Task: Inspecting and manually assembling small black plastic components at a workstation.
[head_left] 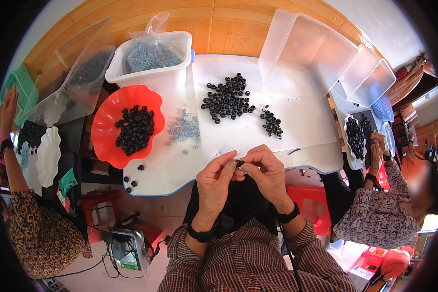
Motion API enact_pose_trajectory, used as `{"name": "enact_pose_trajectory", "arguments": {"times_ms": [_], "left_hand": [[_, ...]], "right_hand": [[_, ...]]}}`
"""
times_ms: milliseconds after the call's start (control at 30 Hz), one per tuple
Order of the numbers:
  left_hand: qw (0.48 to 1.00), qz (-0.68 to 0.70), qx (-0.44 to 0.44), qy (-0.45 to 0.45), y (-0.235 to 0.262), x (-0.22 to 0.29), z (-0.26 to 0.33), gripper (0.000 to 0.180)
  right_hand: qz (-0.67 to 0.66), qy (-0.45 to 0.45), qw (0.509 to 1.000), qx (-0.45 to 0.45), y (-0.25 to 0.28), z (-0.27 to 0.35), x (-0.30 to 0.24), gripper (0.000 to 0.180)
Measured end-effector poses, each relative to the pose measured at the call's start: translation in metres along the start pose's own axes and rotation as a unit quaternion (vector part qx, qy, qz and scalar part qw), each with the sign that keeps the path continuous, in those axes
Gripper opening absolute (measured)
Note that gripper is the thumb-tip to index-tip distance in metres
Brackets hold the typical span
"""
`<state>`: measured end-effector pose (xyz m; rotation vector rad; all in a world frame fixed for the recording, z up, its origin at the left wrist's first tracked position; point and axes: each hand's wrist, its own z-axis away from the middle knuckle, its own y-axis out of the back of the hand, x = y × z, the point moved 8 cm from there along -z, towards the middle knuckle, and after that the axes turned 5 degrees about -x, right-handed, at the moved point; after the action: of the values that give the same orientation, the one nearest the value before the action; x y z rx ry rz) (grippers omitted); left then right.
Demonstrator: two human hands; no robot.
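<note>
My left hand [216,181] and my right hand [266,176] meet at the table's front edge. Between the fingertips of both is a small black round part [239,163], mostly covered by the fingers. Beyond them lies a large pile of black round parts with holes [227,97], and nearer, to its right, a smaller pile of finer black parts [272,124]. To the left, a red scalloped dish [102,131] holds many black round parts. Small translucent bluish pieces [184,127] are scattered between the dish and the large pile.
At the back left stands a white tub [114,73] with a bag of bluish pieces. A clear plastic bin [301,48] sits at the back right. Several loose black parts [133,183] lie near the left front edge. Other people [379,214] work at both sides.
</note>
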<state>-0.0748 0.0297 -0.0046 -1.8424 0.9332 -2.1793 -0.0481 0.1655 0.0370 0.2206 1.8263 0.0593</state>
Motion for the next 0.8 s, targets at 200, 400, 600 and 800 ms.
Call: {"name": "enact_pose_trajectory", "arguments": {"times_ms": [200, 400, 600, 800], "left_hand": [[1.000, -0.020, -0.007, 0.006, -0.001, 0.002, 0.001, 0.023], [1.000, -0.023, 0.015, 0.000, 0.000, 0.000, 0.003, 0.023], [0.999, 0.040, 0.004, 0.019, 0.003, -0.016, 0.002, 0.021], [0.998, 0.037, -0.006, 0.055, 0.002, -0.020, 0.002, 0.019]], "right_hand": [[0.035, 0.016, 0.999, -0.003, -0.001, -0.001, -0.007, 0.012], [0.068, 0.020, 0.997, -0.004, -0.002, 0.001, -0.010, 0.011], [0.030, -0.006, 1.000, 0.005, -0.004, 0.004, -0.005, 0.010], [0.044, -0.012, 0.999, 0.010, -0.001, 0.008, 0.001, 0.011]]}}
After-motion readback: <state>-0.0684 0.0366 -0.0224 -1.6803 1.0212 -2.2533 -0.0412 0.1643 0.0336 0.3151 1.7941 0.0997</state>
